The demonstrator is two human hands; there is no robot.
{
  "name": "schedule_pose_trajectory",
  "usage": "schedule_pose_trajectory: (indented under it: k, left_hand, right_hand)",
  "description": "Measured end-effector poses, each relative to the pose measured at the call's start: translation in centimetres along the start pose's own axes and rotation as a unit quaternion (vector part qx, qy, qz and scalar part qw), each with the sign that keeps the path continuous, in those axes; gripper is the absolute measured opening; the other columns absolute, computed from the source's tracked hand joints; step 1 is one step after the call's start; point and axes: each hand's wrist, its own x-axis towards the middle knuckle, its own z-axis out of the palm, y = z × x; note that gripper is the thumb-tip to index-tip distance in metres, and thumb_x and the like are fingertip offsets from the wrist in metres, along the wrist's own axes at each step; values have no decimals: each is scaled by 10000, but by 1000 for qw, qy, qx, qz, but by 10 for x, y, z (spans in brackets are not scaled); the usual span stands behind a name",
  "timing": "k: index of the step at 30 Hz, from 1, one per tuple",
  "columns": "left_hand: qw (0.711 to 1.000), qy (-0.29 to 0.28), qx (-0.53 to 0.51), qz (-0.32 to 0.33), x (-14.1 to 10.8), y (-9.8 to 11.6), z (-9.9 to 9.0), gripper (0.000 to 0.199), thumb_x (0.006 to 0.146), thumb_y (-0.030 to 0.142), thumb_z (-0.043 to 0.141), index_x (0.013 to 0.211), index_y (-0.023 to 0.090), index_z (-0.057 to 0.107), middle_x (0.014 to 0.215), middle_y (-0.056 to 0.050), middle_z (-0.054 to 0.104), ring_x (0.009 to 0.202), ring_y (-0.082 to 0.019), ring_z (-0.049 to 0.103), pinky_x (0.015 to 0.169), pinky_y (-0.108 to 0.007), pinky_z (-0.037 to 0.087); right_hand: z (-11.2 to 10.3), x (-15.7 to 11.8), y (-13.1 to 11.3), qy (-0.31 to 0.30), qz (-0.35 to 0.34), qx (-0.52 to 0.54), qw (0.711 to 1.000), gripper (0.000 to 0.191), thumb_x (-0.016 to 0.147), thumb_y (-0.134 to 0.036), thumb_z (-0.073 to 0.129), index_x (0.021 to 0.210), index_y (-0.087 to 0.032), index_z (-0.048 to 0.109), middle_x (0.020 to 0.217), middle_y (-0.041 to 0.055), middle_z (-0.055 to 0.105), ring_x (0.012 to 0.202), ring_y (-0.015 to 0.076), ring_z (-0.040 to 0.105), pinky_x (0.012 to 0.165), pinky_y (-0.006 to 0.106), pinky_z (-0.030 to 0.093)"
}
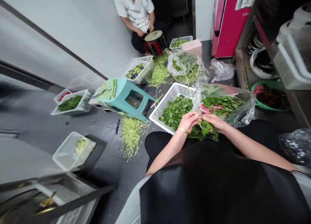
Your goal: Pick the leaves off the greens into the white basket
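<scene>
My left hand point(190, 121) is closed, fingertips pinching a leafy green stem point(191, 96) whose long thin end points away from me. Close beside it, my right hand point(215, 122) is closed on the leafy part of the greens point(205, 128), its fingers partly hidden by leaves. Both hands nearly touch, above the near edge of a white perforated basket point(159, 111) with a heap of picked leaves point(178, 109). Just beyond my right hand lies an open clear plastic bag point(246, 102) of leafy stems with a red band among them.
A turquoise stool point(121, 91) with green stalks on top stands left, beside piled stem scraps point(132, 133). A co-worker point(136, 10) in white sits at the back by a round stool point(153, 36). Baskets point(73, 151) line the left; a green basin point(284, 105) sits right.
</scene>
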Motion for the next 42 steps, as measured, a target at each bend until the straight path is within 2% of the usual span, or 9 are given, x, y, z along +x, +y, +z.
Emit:
schedule_pose_trajectory:
  k: [3,8,12,17,22,28,33,39,42]
  left_hand:
    - [999,12,14,35,-6,-1,-9,434,575,402,824,843,110,647,698,-20,659,579,-84,603,573,-214,510]
    - [998,18,42,40,-8,-14,-18,465,612,481,782,842,118,601,695,-20,657,555,-92,610,545,-223,518]
    - [998,33,58,4,-2,-23,-17,413,653,463,753,776,128,545,570,19,596,420,-63,523,412,-185,420]
    - [995,95,29,20,-1,-22,-7,337,698,397,727,761,138,520,519,48,536,402,-54,483,401,-177,374]
    - [982,175,-12,74,-2,2,-18,290,757,379,682,761,155,498,509,61,502,410,-50,471,422,-180,376]
    - [983,150,20,103,-7,12,-31,343,704,416,727,766,154,516,523,45,544,430,-66,511,416,-181,403]
    - [985,134,-13,110,-11,-9,-24,387,682,446,744,801,150,525,559,36,572,456,-76,550,444,-187,438]
    - [954,233,-82,169,-18,-13,-69,343,706,407,732,795,160,510,552,39,577,479,-85,570,468,-188,458]
    - [956,259,-88,103,-17,-18,-94,308,704,356,727,769,152,505,536,33,572,458,-97,567,442,-194,448]
  right_hand:
    - [14,6,5,-70,24,-34,997,392,692,-528,703,843,-171,651,594,-34,587,386,50,382,390,208,336]
    - [2,5,4,-65,-26,-161,985,431,743,-576,617,737,-148,670,630,-4,602,542,104,504,529,233,399]
    - [4,4,6,-65,-102,-335,935,354,797,-504,567,773,-167,675,657,-12,609,610,134,529,609,253,406]
    - [12,6,1,99,-192,-454,865,274,867,-341,451,762,-168,636,799,75,657,763,190,580,733,293,426]
    - [2,-13,-16,-61,-226,-370,899,277,872,-398,486,807,-186,652,789,42,664,695,164,599,696,281,453]
    - [-11,-7,-24,100,-146,-230,957,386,809,-520,546,952,-182,666,782,20,667,433,94,473,471,255,389]
    - [13,20,-9,-108,-120,-302,940,334,689,-479,677,728,-149,708,628,0,630,568,121,540,571,248,417]
    - [0,49,14,131,-52,9,990,367,713,-532,661,712,-175,574,521,-45,476,368,54,313,360,215,300]
    - [11,94,9,152,-63,-55,985,363,789,-525,590,829,-165,603,676,9,570,436,77,436,427,237,406]
